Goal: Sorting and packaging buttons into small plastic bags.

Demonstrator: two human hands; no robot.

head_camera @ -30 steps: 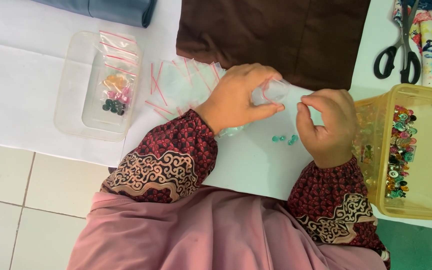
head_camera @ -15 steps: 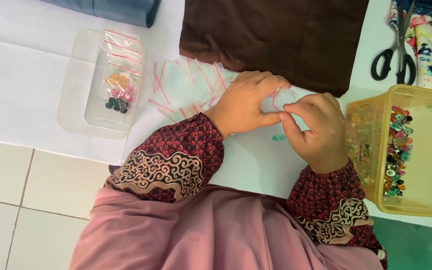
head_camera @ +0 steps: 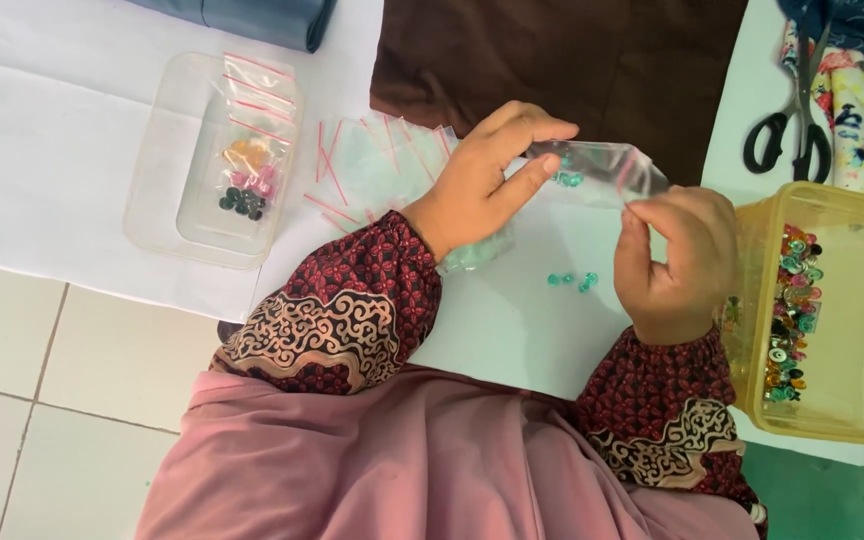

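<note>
My left hand (head_camera: 487,180) and my right hand (head_camera: 677,260) hold a small clear zip bag (head_camera: 602,170) stretched between them, one at each end, above the white sheet (head_camera: 512,320). A teal bead shows inside the bag near my left fingers. Three loose teal beads (head_camera: 572,281) lie on the sheet just below the bag, left of my right hand. A pile of empty clear zip bags (head_camera: 372,165) with red strips lies under and left of my left wrist.
A clear tray (head_camera: 157,215) at the left holds filled zip bags with coloured beads. A yellow tub (head_camera: 852,320) with several mixed beads stands at the right. Brown cloth (head_camera: 592,60) lies behind, black scissors (head_camera: 787,130) at the far right.
My hands were close together on the bag; now they have drawn apart, the right hand moving right, and the bag is stretched out flat between them.
</note>
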